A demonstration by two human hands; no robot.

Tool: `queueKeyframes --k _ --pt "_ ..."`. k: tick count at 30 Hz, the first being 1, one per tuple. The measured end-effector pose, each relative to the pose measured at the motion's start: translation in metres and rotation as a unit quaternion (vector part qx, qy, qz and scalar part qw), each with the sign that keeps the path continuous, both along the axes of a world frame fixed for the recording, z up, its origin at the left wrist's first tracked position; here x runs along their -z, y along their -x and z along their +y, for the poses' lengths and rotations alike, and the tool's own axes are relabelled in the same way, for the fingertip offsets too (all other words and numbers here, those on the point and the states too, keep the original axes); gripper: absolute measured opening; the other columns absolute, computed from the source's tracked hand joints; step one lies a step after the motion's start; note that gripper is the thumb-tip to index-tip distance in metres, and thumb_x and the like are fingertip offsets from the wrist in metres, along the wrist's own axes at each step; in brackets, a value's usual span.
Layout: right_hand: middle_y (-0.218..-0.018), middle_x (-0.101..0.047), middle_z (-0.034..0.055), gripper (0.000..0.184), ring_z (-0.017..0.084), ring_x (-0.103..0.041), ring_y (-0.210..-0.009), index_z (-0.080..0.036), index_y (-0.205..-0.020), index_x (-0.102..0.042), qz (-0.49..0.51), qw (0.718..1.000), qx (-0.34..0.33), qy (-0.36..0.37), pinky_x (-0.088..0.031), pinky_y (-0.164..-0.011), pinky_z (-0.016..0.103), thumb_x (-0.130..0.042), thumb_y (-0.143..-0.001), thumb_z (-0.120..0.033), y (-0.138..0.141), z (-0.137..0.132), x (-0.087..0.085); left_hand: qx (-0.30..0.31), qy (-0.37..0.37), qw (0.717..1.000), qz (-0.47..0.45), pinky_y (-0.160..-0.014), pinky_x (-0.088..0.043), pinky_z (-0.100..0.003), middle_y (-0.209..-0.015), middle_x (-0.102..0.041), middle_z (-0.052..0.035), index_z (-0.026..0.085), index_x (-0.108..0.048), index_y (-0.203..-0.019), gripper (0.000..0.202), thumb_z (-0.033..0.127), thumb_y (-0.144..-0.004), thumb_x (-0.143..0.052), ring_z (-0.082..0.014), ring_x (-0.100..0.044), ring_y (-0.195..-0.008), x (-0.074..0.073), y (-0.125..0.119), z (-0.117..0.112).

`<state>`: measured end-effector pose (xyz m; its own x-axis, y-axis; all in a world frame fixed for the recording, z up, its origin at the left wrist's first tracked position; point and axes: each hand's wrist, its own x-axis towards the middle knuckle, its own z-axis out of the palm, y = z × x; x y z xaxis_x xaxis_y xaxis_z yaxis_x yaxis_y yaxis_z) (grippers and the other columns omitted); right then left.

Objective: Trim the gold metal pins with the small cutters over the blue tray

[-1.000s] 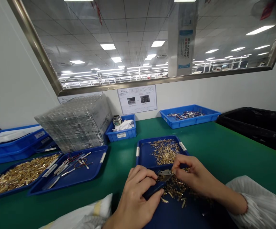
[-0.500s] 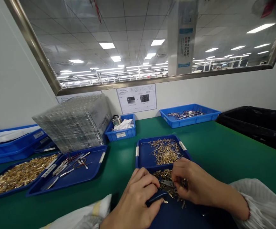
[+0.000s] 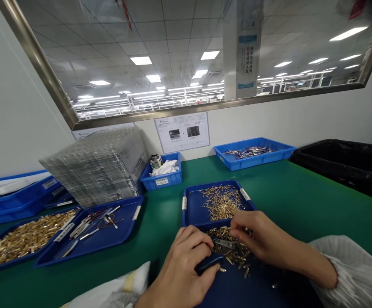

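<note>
Green worktop [image 3: 160, 231] across the frame, left hand [image 3: 184, 265] gripping blue-handled pliers [image 3: 214, 259] at lower center, right hand [image 3: 259, 235] curled over gold-colored pieces [image 3: 237, 256], its hold unclear.

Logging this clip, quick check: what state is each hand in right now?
Left hand: closed, holding pliers.
Right hand: curled; whether it is closed on anything cannot be told.

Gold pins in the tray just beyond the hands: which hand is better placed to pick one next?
Probably the right hand: it is nearer the gold pins and holds no visible tool, though its grip may hide something small. The left hand grasps the pliers.
</note>
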<state>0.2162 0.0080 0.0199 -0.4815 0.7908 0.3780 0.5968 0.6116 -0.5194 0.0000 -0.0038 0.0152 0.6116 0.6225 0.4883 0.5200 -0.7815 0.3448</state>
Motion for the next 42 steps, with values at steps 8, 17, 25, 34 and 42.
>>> queueKeyframes --k 8,17,25,34,42 --pt "-0.076 -0.059 0.0008 0.021 0.014 -0.054 -0.065 -0.019 -0.083 -0.059 -0.046 0.996 0.066 0.047 -0.038 -0.058 0.023 -0.048 -0.073 -0.004 -0.015 0.012 0.006 -0.065 -0.007 0.997 -0.037 -0.07 -0.043 -0.037 -0.081 -0.061 -0.0031 0.016 -0.053 -0.063 0.013 0.01 -0.069 -0.061 -0.0196 -0.055 -0.078 0.004 0.001 0.006" --pt "-0.077 -0.057 0.0014 0.019 0.012 -0.054 -0.068 -0.017 -0.069 -0.059 -0.082 0.995 -0.003 0.059 -0.038 -0.062 0.021 -0.047 -0.079 -0.007 -0.003 0.006 0.02 -0.083 -0.001 0.996 -0.043 -0.071 -0.043 -0.037 -0.081 -0.062 -0.0025 0.017 -0.054 -0.063 0.012 0.01 -0.068 -0.062 -0.0198 -0.056 -0.078 0.007 0.001 0.005" --pt "-0.067 -0.056 -0.0007 0.013 0.009 -0.047 -0.057 -0.015 -0.07 -0.058 0.006 0.998 0.024 0.058 -0.033 -0.051 0.019 -0.049 -0.075 -0.007 0.001 0.006 0.009 -0.067 0.035 0.997 0.006 -0.073 -0.043 -0.036 -0.081 -0.061 -0.0016 0.017 -0.055 -0.063 0.012 0.012 -0.069 -0.064 -0.0191 -0.054 -0.079 0.003 0.0 0.003" --pt "-0.075 -0.057 -0.0016 0.021 0.011 -0.052 -0.062 -0.019 -0.087 -0.06 -0.056 0.991 0.009 0.118 -0.037 -0.055 0.02 -0.058 -0.068 -0.008 -0.006 0.002 0.013 -0.094 0.015 0.995 0.004 -0.071 -0.043 -0.037 -0.079 -0.061 -0.002 0.017 -0.053 -0.061 0.013 0.011 -0.068 -0.062 -0.0199 -0.054 -0.077 0.004 0.0 0.003" --pt "-0.074 -0.06 0.0001 0.021 0.011 -0.053 -0.064 -0.018 -0.073 -0.06 -0.078 0.995 0.021 0.067 -0.037 -0.059 0.021 -0.045 -0.077 -0.004 -0.004 0.006 0.016 -0.109 0.018 0.994 0.008 -0.071 -0.044 -0.038 -0.08 -0.062 -0.0017 0.017 -0.054 -0.06 0.014 0.011 -0.068 -0.064 -0.0202 -0.055 -0.076 0.005 -0.001 0.004"
